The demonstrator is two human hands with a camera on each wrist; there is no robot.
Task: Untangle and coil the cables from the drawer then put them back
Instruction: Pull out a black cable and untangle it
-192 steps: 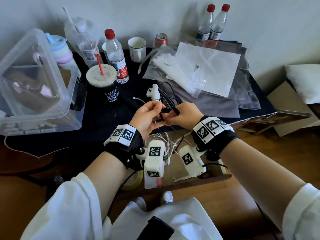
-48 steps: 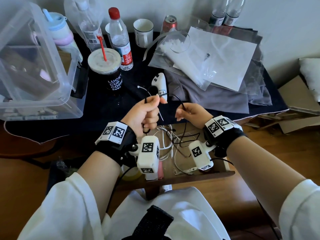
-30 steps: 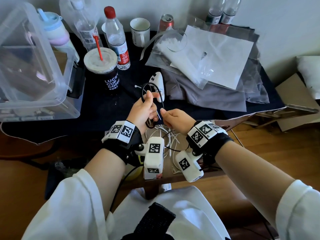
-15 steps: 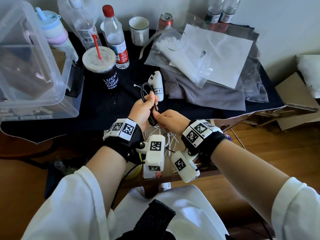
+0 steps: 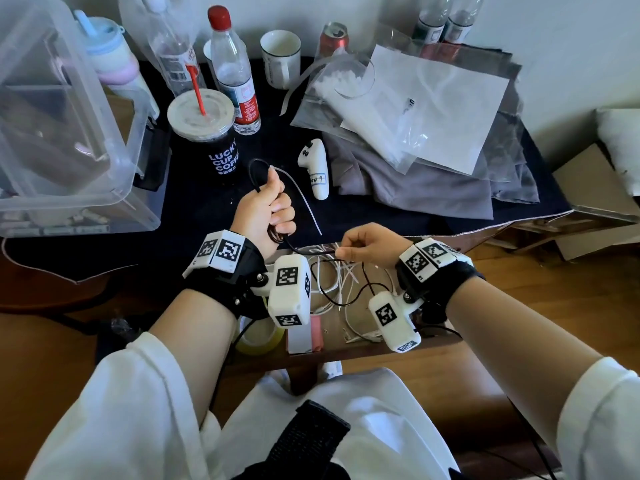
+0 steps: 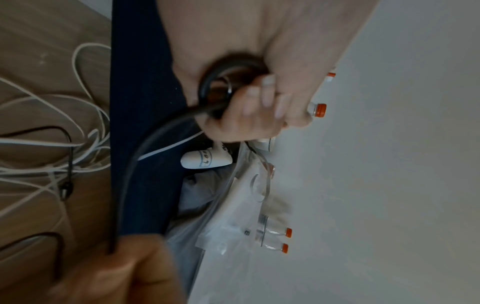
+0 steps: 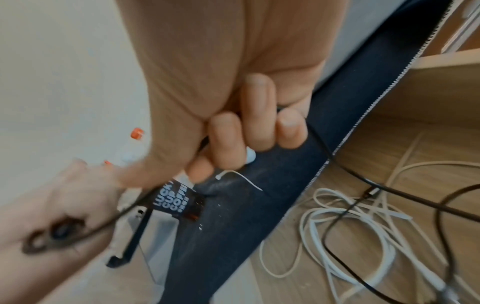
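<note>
My left hand is raised over the dark tablecloth, its fist gripping a small coil of black cable; one loop sticks out above the thumb. The left wrist view shows the coil inside the curled fingers. From the fist the black cable runs right to my right hand, which pinches it between thumb and fingers over the open drawer. Past the right hand the cable drops into the drawer. Tangled white cables lie there, also seen in the right wrist view.
On the table stand a clear plastic bin, a lidded coffee cup, water bottles and a mug. A white controller, a white cable tie and plastic bags lie nearby. A tape roll sits in the drawer.
My right hand has left the coil and slid right and down along the black cable, drawing out a stretch between the hands. The left hand still holds the coil.
</note>
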